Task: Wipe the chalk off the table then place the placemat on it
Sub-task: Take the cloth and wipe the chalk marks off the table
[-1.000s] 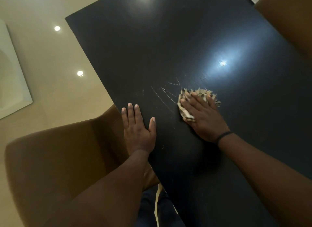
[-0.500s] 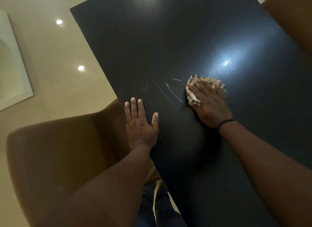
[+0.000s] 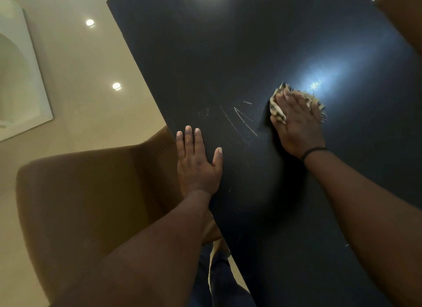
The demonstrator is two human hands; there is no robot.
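Chalk marks on the black table, a cloth pressed beside them.

Thin white chalk lines are seen near the table's left edge, between the hands. A brown chair is tucked there. The left hand lies flat, fingers straight. The right hand presses flat on a beige fringed cloth.

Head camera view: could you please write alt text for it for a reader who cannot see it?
A person's right hand presses a crumpled cloth flat onto a dark table, beside white chalk marks. The left hand rests flat at the table's edge, above a brown chair.
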